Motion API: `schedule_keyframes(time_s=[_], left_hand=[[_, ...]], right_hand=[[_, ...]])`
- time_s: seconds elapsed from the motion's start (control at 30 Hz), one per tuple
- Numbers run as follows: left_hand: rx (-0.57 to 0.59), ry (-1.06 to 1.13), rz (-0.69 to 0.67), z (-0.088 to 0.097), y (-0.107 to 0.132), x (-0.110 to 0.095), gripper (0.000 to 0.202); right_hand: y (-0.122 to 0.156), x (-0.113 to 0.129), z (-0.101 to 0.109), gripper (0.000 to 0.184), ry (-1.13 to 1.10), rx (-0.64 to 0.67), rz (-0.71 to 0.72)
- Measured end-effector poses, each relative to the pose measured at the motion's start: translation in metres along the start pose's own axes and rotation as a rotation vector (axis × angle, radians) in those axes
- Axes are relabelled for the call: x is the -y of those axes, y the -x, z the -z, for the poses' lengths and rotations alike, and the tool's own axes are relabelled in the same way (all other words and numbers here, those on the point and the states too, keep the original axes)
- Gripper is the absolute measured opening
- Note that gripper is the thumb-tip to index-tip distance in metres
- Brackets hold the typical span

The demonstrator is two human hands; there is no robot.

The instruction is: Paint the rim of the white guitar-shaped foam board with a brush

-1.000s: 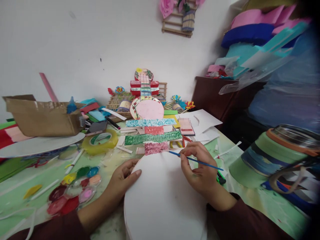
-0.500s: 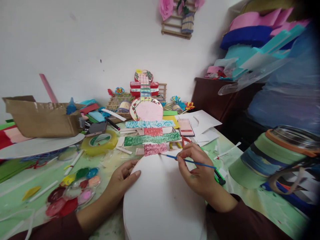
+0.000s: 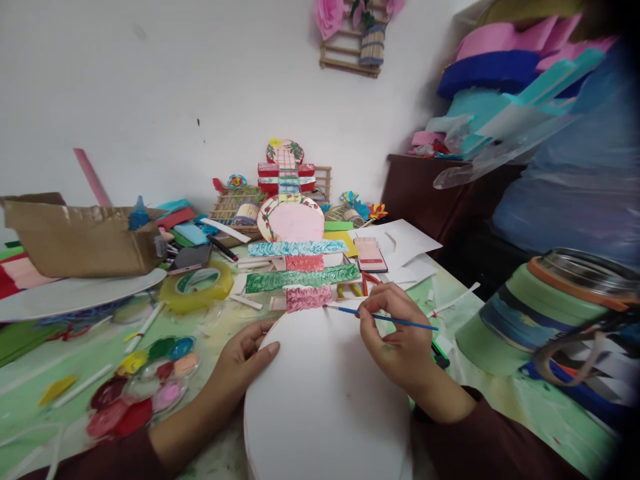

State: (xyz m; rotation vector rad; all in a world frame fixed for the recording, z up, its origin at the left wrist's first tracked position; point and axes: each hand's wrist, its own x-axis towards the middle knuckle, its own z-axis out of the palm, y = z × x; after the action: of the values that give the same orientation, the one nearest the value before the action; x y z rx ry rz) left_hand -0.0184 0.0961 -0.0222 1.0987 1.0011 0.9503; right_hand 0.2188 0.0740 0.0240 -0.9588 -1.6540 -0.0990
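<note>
A slim blue paintbrush (image 3: 349, 311) is pinched in my right hand (image 3: 395, 333), bristles pointing left. Its tip meets the right edge of a dark-pink painted panel (image 3: 309, 299). My left hand (image 3: 246, 360) grips the upper left rim of a white oval board (image 3: 325, 393), thumb on top and the other fingers partly hidden at the edge. Beyond the panel lie a green painted strip (image 3: 300, 277), a red patch (image 3: 304, 263) and a blue-and-white strip (image 3: 295, 248). A pink oval with a painted flower border (image 3: 295, 220) stands behind them.
Left of the board sit a paint palette (image 3: 150, 387), yellow tape roll (image 3: 197, 287) and cardboard box (image 3: 85, 237). A phone (image 3: 371, 255) lies on white paper (image 3: 410, 243). On the right stands a green flask (image 3: 520, 313); a green-and-black cutter (image 3: 440, 353) is partly behind my right hand.
The brush tip has shifted slightly right along the dark-pink panel's edge, with my right hand moving a little too. My left hand keeps its place on the board. The view has shifted slightly.
</note>
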Motion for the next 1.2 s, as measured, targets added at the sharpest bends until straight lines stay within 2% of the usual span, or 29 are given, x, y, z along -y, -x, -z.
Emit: schedule_keyframes(time_s=[0.17,0.53,0.77,0.97,1.2], left_hand=[[0.014,-0.002,0.0,-0.001,0.002,-0.002,0.063],[-0.063,-0.005,0.018,-0.008,0.007,-0.006,0.065],[-0.093,-0.005,0.01,-0.009,0.007,-0.006,0.065],[-0.025,-0.025,-0.008,-0.004,0.005,0.0,0.058],[0.142,-0.146,-0.094,0.0,0.001,0.004,0.055]], right_hand=[[0.001,-0.001,0.0,0.021,0.028,-0.033,-0.008],[0.0,-0.004,0.001,0.023,0.059,-0.059,-0.024],[-0.001,-0.004,0.004,0.017,0.089,-0.202,-0.061],[-0.001,0.002,0.003,0.013,0.046,-0.16,0.041],[0.009,0.008,0.001,0.027,-0.087,-0.044,0.143]])
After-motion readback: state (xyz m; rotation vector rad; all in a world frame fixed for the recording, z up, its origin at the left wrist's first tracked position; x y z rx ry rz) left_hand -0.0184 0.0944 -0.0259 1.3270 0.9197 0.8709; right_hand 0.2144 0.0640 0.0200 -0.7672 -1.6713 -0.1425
